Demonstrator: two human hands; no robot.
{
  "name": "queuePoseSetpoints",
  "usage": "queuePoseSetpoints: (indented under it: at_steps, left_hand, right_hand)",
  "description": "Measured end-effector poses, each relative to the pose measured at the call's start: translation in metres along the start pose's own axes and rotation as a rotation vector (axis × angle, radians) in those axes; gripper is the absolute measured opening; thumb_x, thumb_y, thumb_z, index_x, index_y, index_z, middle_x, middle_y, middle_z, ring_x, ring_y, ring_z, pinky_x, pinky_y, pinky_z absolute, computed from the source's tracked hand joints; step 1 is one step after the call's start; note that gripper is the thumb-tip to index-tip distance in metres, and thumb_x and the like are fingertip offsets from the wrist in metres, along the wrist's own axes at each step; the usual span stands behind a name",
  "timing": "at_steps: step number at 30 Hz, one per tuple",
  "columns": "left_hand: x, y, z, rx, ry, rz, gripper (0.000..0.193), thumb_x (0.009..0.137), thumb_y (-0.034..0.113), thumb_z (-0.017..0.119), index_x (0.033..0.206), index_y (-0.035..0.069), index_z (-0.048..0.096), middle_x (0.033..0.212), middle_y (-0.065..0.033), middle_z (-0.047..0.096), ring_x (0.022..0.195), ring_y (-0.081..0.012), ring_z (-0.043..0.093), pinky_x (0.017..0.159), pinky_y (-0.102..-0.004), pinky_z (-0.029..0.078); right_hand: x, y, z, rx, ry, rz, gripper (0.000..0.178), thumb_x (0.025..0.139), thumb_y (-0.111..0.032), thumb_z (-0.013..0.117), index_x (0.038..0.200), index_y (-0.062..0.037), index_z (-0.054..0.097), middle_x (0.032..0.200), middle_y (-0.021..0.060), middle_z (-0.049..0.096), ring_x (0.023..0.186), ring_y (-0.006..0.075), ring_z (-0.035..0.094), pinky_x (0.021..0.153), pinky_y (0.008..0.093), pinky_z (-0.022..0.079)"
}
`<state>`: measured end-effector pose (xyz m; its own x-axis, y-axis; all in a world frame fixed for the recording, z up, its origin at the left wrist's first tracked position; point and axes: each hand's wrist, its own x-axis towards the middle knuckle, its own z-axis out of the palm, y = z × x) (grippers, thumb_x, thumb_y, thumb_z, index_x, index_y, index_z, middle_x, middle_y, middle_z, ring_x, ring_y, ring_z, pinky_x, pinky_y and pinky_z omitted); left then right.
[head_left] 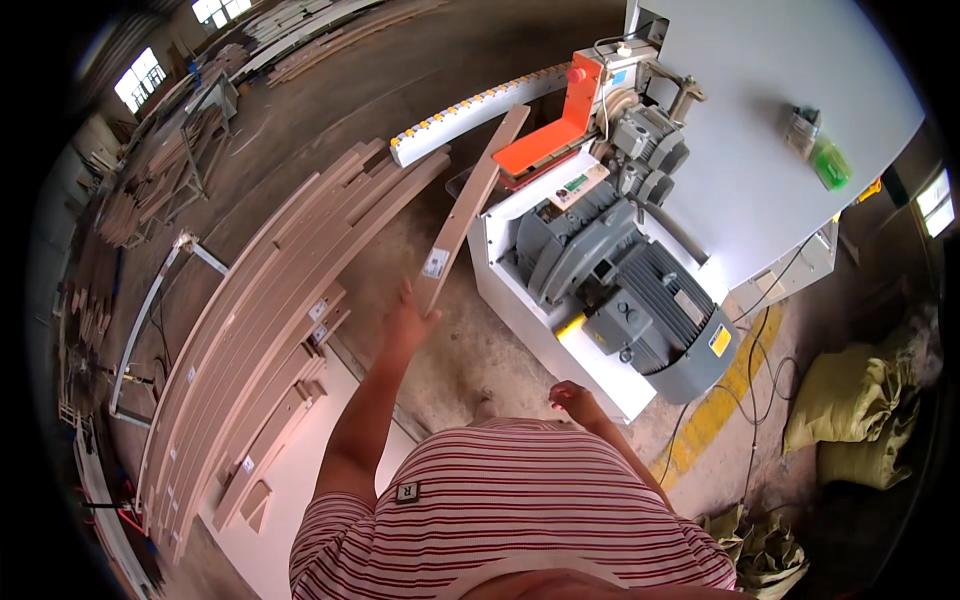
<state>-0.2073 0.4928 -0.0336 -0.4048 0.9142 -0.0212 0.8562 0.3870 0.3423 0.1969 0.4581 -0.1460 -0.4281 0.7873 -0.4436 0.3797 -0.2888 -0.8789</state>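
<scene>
My left hand (408, 318) is closed round the near end of a long brown wooden plank (458, 222) with a white label on it. The plank slants away from me, its far end beside the orange guard (545, 146) of a machine. Whether that far end rests on the machine I cannot tell. My right hand (577, 400) hangs low in front of my body, near the machine's white base (560, 342). Its fingers are curled in, and nothing shows in them.
Long brown planks (290, 262) lie stacked at my left above a pale board (290, 485). A roller rail (480, 105) runs leftward from the machine. Large grey motors (660, 310) stand on its base. Cables (755, 400) and yellow-green sacks (840, 400) are on the right floor.
</scene>
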Motion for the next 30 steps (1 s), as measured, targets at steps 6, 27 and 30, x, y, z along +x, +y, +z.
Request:
queuePoseSetpoints:
  at_steps: [6,27,30]
  left_hand:
    - [0.038,0.01,-0.005,-0.168,-0.098,-0.03,0.072,0.07,0.035,0.075,0.126,0.0,0.045,0.106,-0.0235,0.064,0.098,-0.0395,0.063,0.084,-0.0494,0.049]
    - [0.018,-0.164,-0.111,-0.083,-0.133,-0.353,0.068,0.068,0.03,0.078,0.126,0.01,0.049,0.101,-0.0167,0.067,0.089,-0.0342,0.067,0.075,-0.0461,0.052]
    - [0.037,-0.173,-0.131,-0.138,-0.067,-0.182,0.069,0.07,0.028,0.078,0.128,0.007,0.047,0.1,-0.0168,0.067,0.087,-0.0349,0.067,0.074,-0.0463,0.053]
  right_hand:
    - [0.07,-0.089,0.009,-0.158,-0.064,-0.102,0.014,0.093,-0.014,0.059,0.101,-0.0057,0.066,0.087,0.0055,0.068,0.082,0.0154,0.064,0.075,0.0291,0.05]
    - [0.318,-0.37,0.16,0.699,-0.231,-0.263,0.022,0.097,-0.024,0.058,0.092,-0.0025,0.061,0.08,0.0022,0.061,0.074,0.0104,0.063,0.071,0.0258,0.056]
    - [0.318,-0.392,0.176,0.742,-0.188,-0.263,0.021,0.098,-0.022,0.057,0.09,-0.0022,0.061,0.077,0.002,0.06,0.072,0.0106,0.063,0.07,0.0257,0.056]
